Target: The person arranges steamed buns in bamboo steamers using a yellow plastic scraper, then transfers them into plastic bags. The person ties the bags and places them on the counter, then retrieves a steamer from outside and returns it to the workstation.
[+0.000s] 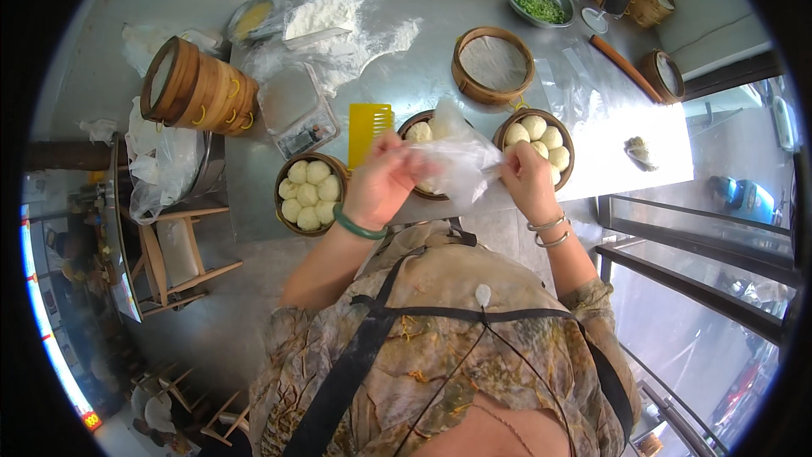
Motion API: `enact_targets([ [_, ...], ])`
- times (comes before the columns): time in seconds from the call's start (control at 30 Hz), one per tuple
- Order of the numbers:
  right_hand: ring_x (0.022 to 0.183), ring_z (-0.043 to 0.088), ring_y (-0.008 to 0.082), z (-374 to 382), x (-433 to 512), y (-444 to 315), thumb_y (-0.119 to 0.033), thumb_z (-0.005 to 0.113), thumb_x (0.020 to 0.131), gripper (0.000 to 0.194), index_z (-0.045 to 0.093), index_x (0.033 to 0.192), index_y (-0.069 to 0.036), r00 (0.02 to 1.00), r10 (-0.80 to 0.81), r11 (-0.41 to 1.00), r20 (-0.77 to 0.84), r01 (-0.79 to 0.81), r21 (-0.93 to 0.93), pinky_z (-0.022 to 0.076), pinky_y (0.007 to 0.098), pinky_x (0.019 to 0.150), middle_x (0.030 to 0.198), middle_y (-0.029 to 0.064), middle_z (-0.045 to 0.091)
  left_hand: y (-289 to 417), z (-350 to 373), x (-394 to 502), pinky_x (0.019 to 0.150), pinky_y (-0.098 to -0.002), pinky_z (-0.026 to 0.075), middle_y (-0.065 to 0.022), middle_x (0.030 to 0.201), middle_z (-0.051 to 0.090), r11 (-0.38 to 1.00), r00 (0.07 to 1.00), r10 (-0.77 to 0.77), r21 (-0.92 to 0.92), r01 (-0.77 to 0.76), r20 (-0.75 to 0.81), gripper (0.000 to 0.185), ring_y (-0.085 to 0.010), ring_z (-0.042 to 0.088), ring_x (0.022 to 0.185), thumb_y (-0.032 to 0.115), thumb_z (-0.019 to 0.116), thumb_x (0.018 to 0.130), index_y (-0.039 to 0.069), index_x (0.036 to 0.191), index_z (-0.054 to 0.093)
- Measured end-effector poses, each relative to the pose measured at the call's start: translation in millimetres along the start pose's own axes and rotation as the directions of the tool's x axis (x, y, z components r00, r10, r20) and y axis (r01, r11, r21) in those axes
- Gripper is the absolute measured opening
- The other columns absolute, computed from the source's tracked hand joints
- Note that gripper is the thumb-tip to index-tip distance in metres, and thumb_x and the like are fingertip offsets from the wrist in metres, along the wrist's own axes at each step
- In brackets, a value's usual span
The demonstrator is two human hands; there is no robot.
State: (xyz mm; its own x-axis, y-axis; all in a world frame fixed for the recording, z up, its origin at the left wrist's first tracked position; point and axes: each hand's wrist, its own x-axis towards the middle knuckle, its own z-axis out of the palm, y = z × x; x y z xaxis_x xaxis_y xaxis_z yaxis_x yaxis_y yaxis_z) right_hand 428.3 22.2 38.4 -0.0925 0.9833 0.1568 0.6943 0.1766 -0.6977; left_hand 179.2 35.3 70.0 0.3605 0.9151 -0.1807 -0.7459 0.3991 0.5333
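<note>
A clear plastic bag (pixel 466 158) is stretched in the air between my hands. My left hand (pixel 392 181), with a green bangle at the wrist, has its blurred fingers on the bag's left end. Its right end is pinched by my right hand (pixel 531 176), which wears two silver bangles. Below the bag, a bamboo steamer with dough buns (pixel 419 132) is mostly hidden. To the right, another steamer (pixel 568 139) holds several round buns (pixel 535 124), partly covered by my right hand. A third steamer of buns (pixel 307 193) sits left of my left hand.
On the steel table (pixel 406 86) lie a yellow scraper (pixel 365 130), a digital scale (pixel 295 111) and loose flour (pixel 323 16). A lined steamer (pixel 493 63), a bowl of chopped greens (pixel 539 6) and a rolling pin (pixel 625 68) are farther back. Stacked steamers (pixel 200 89) lean at left.
</note>
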Motion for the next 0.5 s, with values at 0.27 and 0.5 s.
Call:
enact_targets([
  [0.27, 0.083, 0.055, 0.0309, 1, -19, -69, -0.002, 0.067, 0.061, 0.051, 0.053, 0.110, -0.003, 0.940, -0.320, 0.946, -0.116, 0.311, -0.091, 0.0451, 0.0419, 0.073, 0.088, 0.0098, 0.056, -1, 27, -12, 0.051, -0.0219, 0.035, 0.0030, 0.070, 0.041, 0.560, 0.954, 0.002, 0.790, -0.250, 0.300, 0.016, -0.0058, 0.037, 0.058, 0.006, 0.062, 0.082, 0.009, 0.080, 0.046],
  [0.5, 0.075, 0.059, 0.0341, -11, -30, -39, 0.008, 0.055, 0.069, 0.022, 0.057, 0.087, -0.004, 0.997, -0.057, 0.962, -0.060, 0.038, -0.272, 0.0469, 0.0407, 0.063, 0.080, 0.0144, 0.061, 14, -8, -16, 0.056, -0.0326, 0.045, -0.0118, 0.075, 0.059, -0.419, 0.873, -0.010, 0.791, -0.447, 0.488, 0.016, -0.0262, 0.061, 0.070, 0.000, 0.059, 0.076, 0.005, 0.090, 0.054],
])
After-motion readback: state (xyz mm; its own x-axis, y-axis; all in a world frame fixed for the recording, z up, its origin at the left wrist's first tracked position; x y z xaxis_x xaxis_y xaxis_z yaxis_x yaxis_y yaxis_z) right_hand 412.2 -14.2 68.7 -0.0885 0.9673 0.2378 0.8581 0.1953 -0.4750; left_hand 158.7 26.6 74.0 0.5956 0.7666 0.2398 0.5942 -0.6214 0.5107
